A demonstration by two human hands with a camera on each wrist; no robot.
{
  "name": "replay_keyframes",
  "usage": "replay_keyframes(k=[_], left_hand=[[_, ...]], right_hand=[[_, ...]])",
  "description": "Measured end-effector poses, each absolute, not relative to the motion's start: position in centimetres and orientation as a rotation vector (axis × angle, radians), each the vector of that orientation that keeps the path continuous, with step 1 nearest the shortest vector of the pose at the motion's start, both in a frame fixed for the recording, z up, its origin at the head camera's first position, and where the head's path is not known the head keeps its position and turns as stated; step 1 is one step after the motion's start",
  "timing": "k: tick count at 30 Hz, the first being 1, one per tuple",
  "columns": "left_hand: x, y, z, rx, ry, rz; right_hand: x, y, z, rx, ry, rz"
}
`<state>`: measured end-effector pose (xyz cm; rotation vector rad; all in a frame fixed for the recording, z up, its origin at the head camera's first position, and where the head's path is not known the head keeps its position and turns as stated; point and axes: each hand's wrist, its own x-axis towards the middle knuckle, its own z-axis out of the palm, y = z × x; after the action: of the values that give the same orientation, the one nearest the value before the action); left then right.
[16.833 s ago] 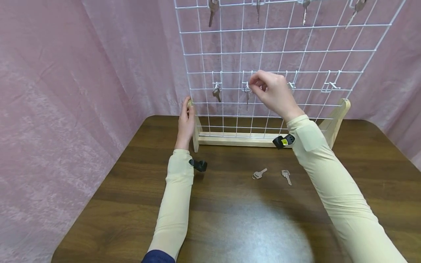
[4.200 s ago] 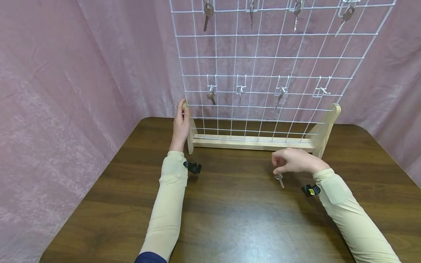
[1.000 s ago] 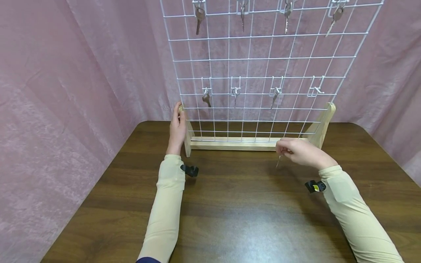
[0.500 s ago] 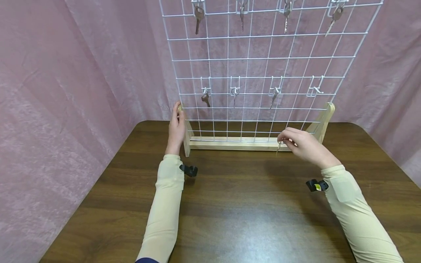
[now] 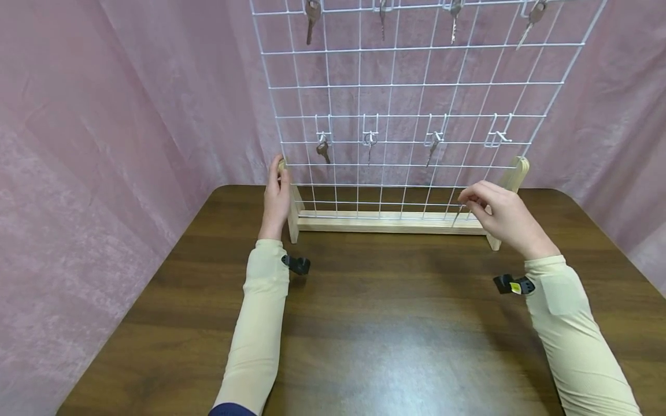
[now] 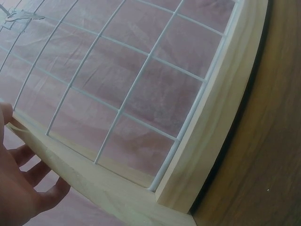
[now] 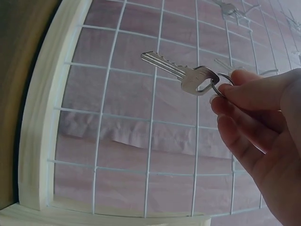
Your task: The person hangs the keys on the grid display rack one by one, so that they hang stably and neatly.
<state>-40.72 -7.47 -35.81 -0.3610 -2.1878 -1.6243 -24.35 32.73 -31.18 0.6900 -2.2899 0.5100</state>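
Observation:
My right hand [image 5: 502, 216] pinches a small metal ring between thumb and fingertips, and a silver key [image 7: 190, 80] dangles from it. It is raised above the table, before the lower right part of a white wire grid [image 5: 385, 85]. Up and to the right of that hand is the rightmost lower hook [image 5: 500, 137]. The other lower hooks carry a dark key [image 5: 323, 151], a key seen edge-on [image 5: 370, 153] and another key [image 5: 433, 150]. My left hand [image 5: 276, 202] grips the stand's left wooden upright [image 6: 56, 165], fingers bent behind it.
Several keys hang in an upper row, one being a dark key [image 5: 312, 20]. A wooden crossbar [image 5: 385, 223] joins the stand's feet on the brown table [image 5: 364, 300]. Behind it all falls a pink curtain [image 5: 130, 115].
Two keys lay on the table at first; one now hangs on the third lower hook. My right hand has picked up the other and moved it up and rightward. The left hand kept its grip.

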Motion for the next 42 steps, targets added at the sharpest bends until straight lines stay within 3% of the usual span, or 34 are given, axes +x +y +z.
replay_keyframes(k=[29,42], left_hand=[[-40.9,-7.3,-35.3,-0.351,-2.171,-1.624],[-41.0,-7.2,-36.0,-0.342,-2.155,-1.590]], right_hand=[[-22.8,36.5,-26.9,0.382,-2.016,0.600],[-23.0,37.0,-24.2,0.391,-2.003,0.579]])
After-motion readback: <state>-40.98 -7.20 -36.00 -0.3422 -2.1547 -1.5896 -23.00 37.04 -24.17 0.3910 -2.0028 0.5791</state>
